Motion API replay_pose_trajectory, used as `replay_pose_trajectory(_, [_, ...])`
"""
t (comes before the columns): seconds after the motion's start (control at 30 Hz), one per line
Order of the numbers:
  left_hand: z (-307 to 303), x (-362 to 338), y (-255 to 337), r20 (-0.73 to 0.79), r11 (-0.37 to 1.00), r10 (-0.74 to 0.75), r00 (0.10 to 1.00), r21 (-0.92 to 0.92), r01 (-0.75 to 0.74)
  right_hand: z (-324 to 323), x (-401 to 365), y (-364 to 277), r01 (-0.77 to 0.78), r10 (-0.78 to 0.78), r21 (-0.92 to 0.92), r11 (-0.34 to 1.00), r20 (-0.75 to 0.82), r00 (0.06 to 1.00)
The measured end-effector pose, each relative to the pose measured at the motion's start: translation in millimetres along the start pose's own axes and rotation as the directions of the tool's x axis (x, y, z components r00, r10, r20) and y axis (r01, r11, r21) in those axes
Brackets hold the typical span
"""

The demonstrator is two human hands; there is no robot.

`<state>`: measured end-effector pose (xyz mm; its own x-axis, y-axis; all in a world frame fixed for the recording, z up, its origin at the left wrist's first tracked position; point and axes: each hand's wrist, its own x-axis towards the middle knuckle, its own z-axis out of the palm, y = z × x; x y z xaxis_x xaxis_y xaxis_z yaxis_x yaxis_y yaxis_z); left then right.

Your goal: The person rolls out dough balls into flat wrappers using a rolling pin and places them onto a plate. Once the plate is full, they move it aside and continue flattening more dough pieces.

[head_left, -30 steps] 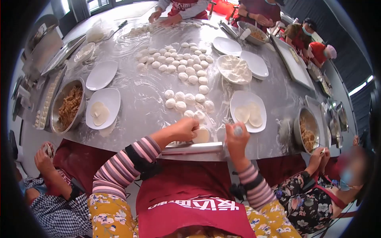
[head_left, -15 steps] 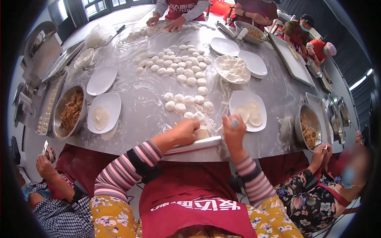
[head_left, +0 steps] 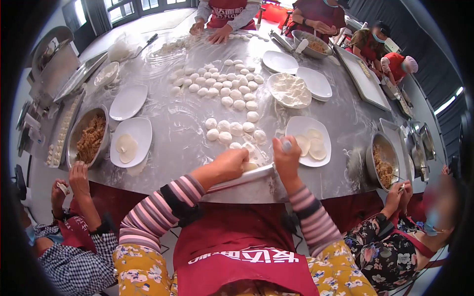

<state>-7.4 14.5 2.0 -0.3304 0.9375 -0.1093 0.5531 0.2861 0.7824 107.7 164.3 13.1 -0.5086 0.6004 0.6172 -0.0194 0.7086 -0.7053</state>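
Observation:
My left hand (head_left: pixel 229 165) is closed, its fingertips pinching a dough wrapper (head_left: pixel 251 166) that is mostly hidden behind them. A silvery rolling pin (head_left: pixel 242 178) lies slanted along the near table edge, just below the wrapper. Closed in a fist around its right end is my right hand (head_left: pixel 287 160), with a pale rounded tip showing above the fingers. Just beyond my hands sit several floured dough pieces (head_left: pixel 236 129). To the right of my right hand, a white plate (head_left: pixel 322 129) bears a few flat round wrappers (head_left: pixel 316 147).
More dough pieces (head_left: pixel 217 81) spread over the floured steel table (head_left: pixel 173 143). A dish of flour (head_left: pixel 290 90) stands beyond, near stacked plates (head_left: pixel 316 81). Filling bowls (head_left: pixel 101 148) (head_left: pixel 382 160) flank me. Co-workers sit close on both sides; others work across the table.
My right hand has shifted slightly left and away from me, with the pin's right end tilting along. The left co-worker's hand has reached to the filling bowl's rim. The view has shifted slightly.

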Motion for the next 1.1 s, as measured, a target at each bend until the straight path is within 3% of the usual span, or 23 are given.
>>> replay_pose_trajectory(0.1, [1, 5, 1, -0.110, 0.987, -0.067, 0.992, 0.136, 0.082, 17, 12, 3, -0.028, 0.029, 0.067, 0.997, -0.010, 1.000])
replay_pose_trajectory(0.13, [-1, 4, 2, -0.072, 0.990, -0.067, 0.995, 0.116, 0.075, 16, 13, -1, -0.028, 0.028, 0.082, 0.996, -0.006, 1.000])
replay_pose_trajectory(0.17, [-1, 4, 1, -0.037, 0.994, -0.064, 0.997, 0.089, 0.067, 4, 6, -2, 0.055, -0.055, -0.026, 0.998, -0.004, 0.998])
replay_pose_trajectory(0.27, [-1, 0, -17, -0.048, 0.999, -0.029, 0.998, -0.034, 0.027, -34, -44, 6, 0.006, 0.002, -0.117, 0.993, 0.060, 0.998])
replay_pose_trajectory(0.33, [-5, -5, -19, 0.014, 0.998, -0.010, 1.000, -0.062, 0.010, -50, -60, -8, -0.326, 0.319, 0.156, 0.932, 0.069, 0.945])
replay_pose_trajectory(0.4, [-5, -7, -16, 0.088, 0.997, 0.014, 0.996, -0.075, -0.008, -36, -42, -13, -0.351, 0.346, 0.173, 0.920, 0.060, 0.936])
replay_pose_trajectory(0.47, [-4, -4, -8, 0.049, 0.997, 0.036, 0.998, 0.064, -0.039, -14, -16, 2, 0.010, -0.009, -0.046, 0.999, 0.025, 1.000])
replay_pose_trajectory(0.57, [-7, -1, 3, 0.026, 0.990, -0.056, 0.998, 0.135, 0.052, 6, 3, -5, -0.040, 0.040, 0.019, 0.999, -0.030, 0.999])
replay_pose_trajectory(0.6, [-6, -2, 3, 0.018, 0.995, -0.040, 0.999, 0.089, 0.039, 2, -1, -4, -0.034, 0.036, 0.027, 0.999, -0.048, 0.998])
replay_pose_trajectory(0.7, [-1, 9, 4, 0.099, 0.980, 0.032, 0.995, 0.192, -0.050, -32, -32, -6, 0.058, -0.058, -0.012, 0.998, -0.035, 0.998])
replay_pose_trajectory(0.8, [5, 36, 24, 0.089, 0.981, 0.114, 0.989, 0.150, -0.126, -57, -51, -25, -0.049, 0.049, 0.042, 0.998, -0.001, 0.999])
replay_pose_trajectory(0.87, [7, 82, 43, 0.012, 0.968, 0.093, 0.996, -0.233, -0.088, -61, -55, -25, -0.134, 0.121, 0.186, 0.973, 0.080, 0.989])
replay_pose_trajectory(0.93, [9, 128, 40, -0.141, 0.888, 0.146, 0.979, -0.418, -0.192, -59, -56, -22, -0.142, 0.129, 0.195, 0.970, 0.080, 0.988])
replay_pose_trajectory(0.97, [-5, 128, 52, -0.176, 0.968, 0.122, 0.977, -0.196, -0.156, -59, -55, -23, -0.147, 0.130, 0.212, 0.966, 0.093, 0.987])
replay_pose_trajectory(1.0, [-8, 125, 46, -0.177, 0.967, 0.123, 0.976, -0.200, -0.158, -61, -54, -23, -0.153, 0.131, 0.231, 0.961, 0.108, 0.986])
replay_pose_trajectory(1.03, [-11, 119, 38, -0.098, 0.960, 0.188, 0.977, 0.230, -0.162, -62, -54, -24, -0.152, 0.130, 0.230, 0.961, 0.109, 0.986])
replay_pose_trajectory(1.07, [-14, 114, 29, 0.002, 0.767, 0.212, 0.977, 0.619, -0.167, -62, -53, -25, -0.151, 0.131, 0.222, 0.963, 0.101, 0.986])
replay_pose_trajectory(1.1, [-14, 108, 19, 0.048, 0.795, 0.172, 0.984, 0.584, -0.167, -62, -54, -27, -0.151, 0.133, 0.216, 0.965, 0.094, 0.987])
